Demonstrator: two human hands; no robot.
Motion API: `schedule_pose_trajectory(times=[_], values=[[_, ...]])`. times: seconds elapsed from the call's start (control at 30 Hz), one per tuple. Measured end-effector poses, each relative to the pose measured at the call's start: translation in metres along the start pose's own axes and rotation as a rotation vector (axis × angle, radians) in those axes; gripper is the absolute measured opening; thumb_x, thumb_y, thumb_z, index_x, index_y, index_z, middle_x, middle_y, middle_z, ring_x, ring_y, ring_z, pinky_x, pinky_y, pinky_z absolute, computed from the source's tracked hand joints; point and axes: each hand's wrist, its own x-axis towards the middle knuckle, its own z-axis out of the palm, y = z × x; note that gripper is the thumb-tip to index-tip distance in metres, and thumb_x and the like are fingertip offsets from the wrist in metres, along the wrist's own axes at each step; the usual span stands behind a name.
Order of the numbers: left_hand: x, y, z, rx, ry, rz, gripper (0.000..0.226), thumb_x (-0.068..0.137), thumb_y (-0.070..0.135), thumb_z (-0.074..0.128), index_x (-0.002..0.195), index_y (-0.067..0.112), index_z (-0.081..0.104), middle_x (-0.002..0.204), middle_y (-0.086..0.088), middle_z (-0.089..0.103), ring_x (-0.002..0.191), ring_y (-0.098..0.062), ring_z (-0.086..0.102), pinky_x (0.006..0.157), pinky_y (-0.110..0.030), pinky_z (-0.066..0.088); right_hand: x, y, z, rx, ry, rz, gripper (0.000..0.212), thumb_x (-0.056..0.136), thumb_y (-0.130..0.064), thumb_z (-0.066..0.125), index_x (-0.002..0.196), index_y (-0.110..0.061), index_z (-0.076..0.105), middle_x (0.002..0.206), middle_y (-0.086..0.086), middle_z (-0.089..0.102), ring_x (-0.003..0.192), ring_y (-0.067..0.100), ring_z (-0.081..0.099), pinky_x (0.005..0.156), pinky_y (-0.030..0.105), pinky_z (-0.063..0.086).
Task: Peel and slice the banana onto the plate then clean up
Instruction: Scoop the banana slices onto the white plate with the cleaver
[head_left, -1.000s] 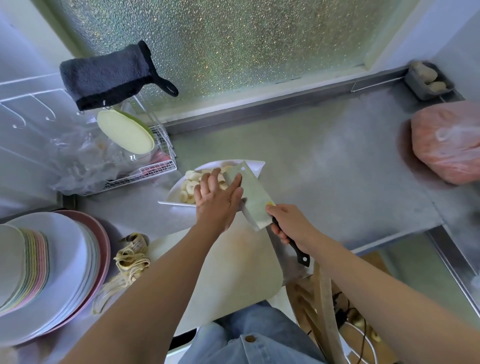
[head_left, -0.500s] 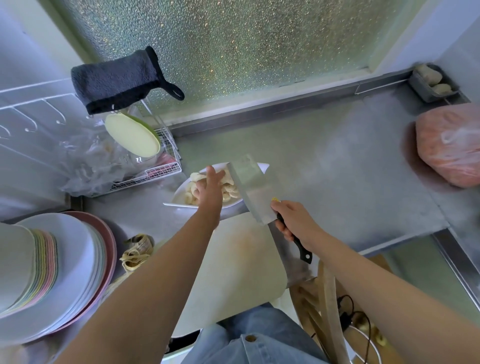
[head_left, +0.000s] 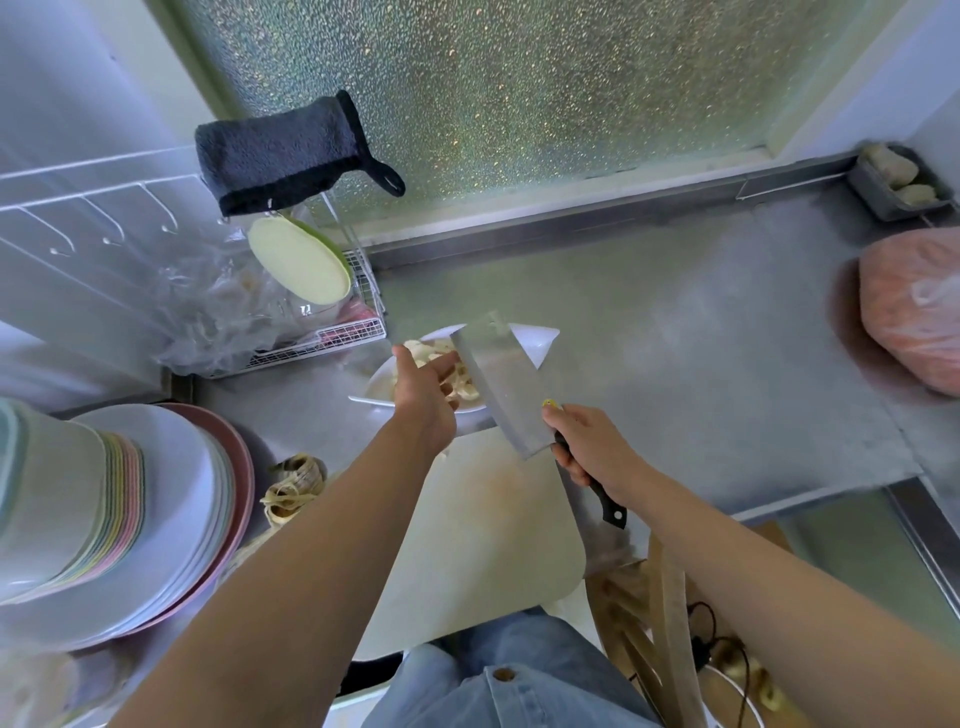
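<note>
left hand (head_left: 423, 395): it reaches over the near edge of the plate, fingers spread and loose, holding nothing; the fingertips are above the slices.
right hand (head_left: 587, 441): closed around the black handle of the cleaver (head_left: 501, 382), thumb on the base of the blade.
cleaver: the wide blade is tilted, its far end is over the plate and in front of some slices.
banana slices (head_left: 457, 382): pale pieces in a pile on the plate, partly hidden behind the hand and the blade.
plate (head_left: 535, 340): white, with a pointed corner, it stands on the metal counter (head_left: 675, 364) just behind the cutting board.
cutting board (head_left: 483, 530): light colour, in front of the person, its surface is bare except a faint stain.
banana peel (head_left: 291, 491): it lies on the counter left of the board, beside the stack of plates (head_left: 130, 519).
wire rack (head_left: 332, 332): behind the plate at the left, with a green and white lid (head_left: 298, 267) leaning in it and a dark cloth (head_left: 280, 153) above.
pink bag (head_left: 914, 312): far right on the counter, well apart from the plate.
</note>
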Motion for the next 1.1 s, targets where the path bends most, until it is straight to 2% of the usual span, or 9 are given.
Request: schedule_pose_trajectory(times=[0.17,0.33,0.5,0.6,0.7,0.83,0.93,1.03,1.1], values=[[-0.001,0.0,-0.001,-0.031,-0.024,-0.022,0.079,0.095,0.063,0.012,0.11,0.008,0.066,0.096,-0.002,0.061,0.076,-0.015,0.046,0.072,-0.025,0.039,0.002,0.002,0.001,0.025,0.072,0.031,0.038,0.097,-0.036,0.044,0.067,-0.014,0.036,0.053,0.007,0.042,0.038,0.015,0.027,0.038,0.022,0.025],[0.002,-0.002,0.001,0.043,-0.07,0.013,0.087,0.093,0.066,0.009,0.11,0.005,0.068,0.109,-0.012,0.068,0.087,-0.021,0.05,0.077,-0.027,0.042,0.0,-0.002,0.004,0.047,0.009,0.003,0.04,0.097,-0.035,0.045,0.065,-0.014,0.034,0.049,0.003,0.041,0.038,0.016,0.026,0.039,0.02,0.024],[-0.001,0.003,-0.001,0.096,-0.023,0.094,0.079,0.096,0.06,0.01,0.103,0.013,0.072,0.11,-0.003,0.065,0.093,-0.016,0.053,0.09,-0.028,0.04,0.008,0.001,0.001,0.059,0.143,0.024,0.038,0.097,-0.035,0.044,0.065,-0.013,0.04,0.051,0.005,0.044,0.039,0.017,0.029,0.04,0.023,0.025],[-0.009,0.001,-0.003,0.298,0.016,0.187,0.055,0.099,0.046,0.026,0.093,0.017,0.072,0.096,0.0,0.068,0.085,-0.018,0.056,0.089,-0.034,0.042,0.009,0.0,-0.01,0.127,0.223,0.029,0.036,0.097,-0.032,0.044,0.066,-0.013,0.043,0.051,0.003,0.046,0.04,0.017,0.033,0.041,0.026,0.028],[-0.011,-0.007,-0.004,0.605,0.062,0.367,0.035,0.086,0.034,0.04,0.087,0.014,0.07,0.092,-0.007,0.071,0.093,-0.031,0.062,0.085,-0.037,0.047,0.015,0.002,-0.023,0.218,0.346,0.069,0.023,0.092,-0.021,0.048,0.071,-0.012,0.047,0.056,0.005,0.048,0.045,0.017,0.038,0.043,0.027,0.035],[-0.016,-0.018,-0.008,0.959,0.156,0.5,0.028,0.092,0.018,0.044,0.109,0.015,0.065,0.103,-0.005,0.068,0.093,-0.025,0.059,0.074,-0.027,0.041,0.023,0.02,-0.036,0.211,0.495,0.151,0.013,0.082,-0.009,0.047,0.069,-0.01,0.046,0.06,0.007,0.044,0.048,0.018,0.037,0.044,0.027,0.035],[-0.014,-0.022,-0.011,1.037,0.199,0.505,0.03,0.091,0.017,0.045,0.118,0.015,0.059,0.107,-0.006,0.064,0.095,-0.026,0.059,0.077,-0.03,0.044,0.026,0.033,-0.038,0.184,0.497,0.186,0.005,0.082,-0.006,0.051,0.078,-0.009,0.051,0.066,0.008,0.048,0.05,0.018,0.04,0.046,0.028,0.036],[-0.013,-0.025,-0.015,1.053,0.204,0.499,0.031,0.09,0.016,0.046,0.12,0.014,0.055,0.11,-0.009,0.06,0.093,-0.027,0.059,0.08,-0.036,0.049,0.03,0.037,-0.034,0.152,0.495,0.195,0.026,0.081,-0.003,0.056,0.104,-0.007,0.047,0.079,0.009,0.054,0.055,0.019,0.046,0.051,0.032,0.043],[-0.014,-0.024,-0.017,1.062,0.195,0.512,0.031,0.091,0.016,0.046,0.12,0.015,0.054,0.113,-0.008,0.059,0.093,-0.025,0.058,0.08,-0.033,0.047,0.034,0.039,-0.032,0.093,0.473,0.19,0.043,0.079,0.001,0.056,0.117,-0.01,0.039,0.093,0.011,0.058,0.068,0.025,0.055,0.067,0.039,0.052]])
